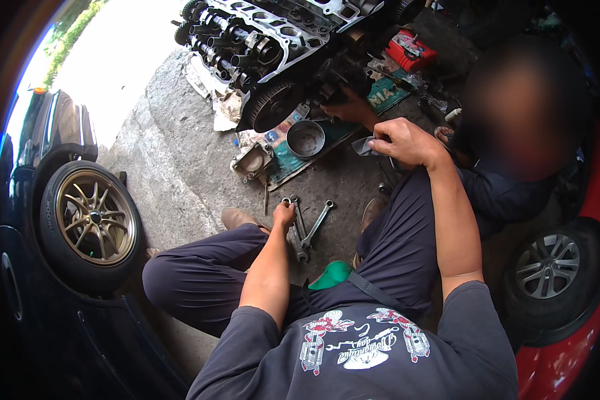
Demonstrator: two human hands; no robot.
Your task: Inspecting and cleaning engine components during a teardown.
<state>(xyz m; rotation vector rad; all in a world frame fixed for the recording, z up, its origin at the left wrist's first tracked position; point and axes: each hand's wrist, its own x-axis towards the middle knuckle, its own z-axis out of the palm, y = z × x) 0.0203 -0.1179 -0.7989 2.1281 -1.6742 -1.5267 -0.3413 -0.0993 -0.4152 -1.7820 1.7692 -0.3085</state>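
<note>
Down by the floor, the fingers of my left hand (285, 215) are closed around one of several combination wrenches (320, 221) lying between my feet. My right hand (407, 141) is above my right knee, its fingers curled in. What it holds, if anything, is hidden. A greyish, thin, see-through piece (364, 147) shows just beside its fingertips. Ahead of both hands stands a car engine (247, 50) with its camshafts exposed and a toothed pulley (273, 107) on the near side. Another person's hand (350, 108) reaches in at the engine's lower side.
A round metal bowl (305, 139) and a metal housing (252, 162) sit by a green board (290, 168) below the engine. A red container (410, 50) stands farther back. The co-worker (513, 180) crouches at right. Cars with a gold wheel (95, 217) and silver wheel (547, 265) flank me.
</note>
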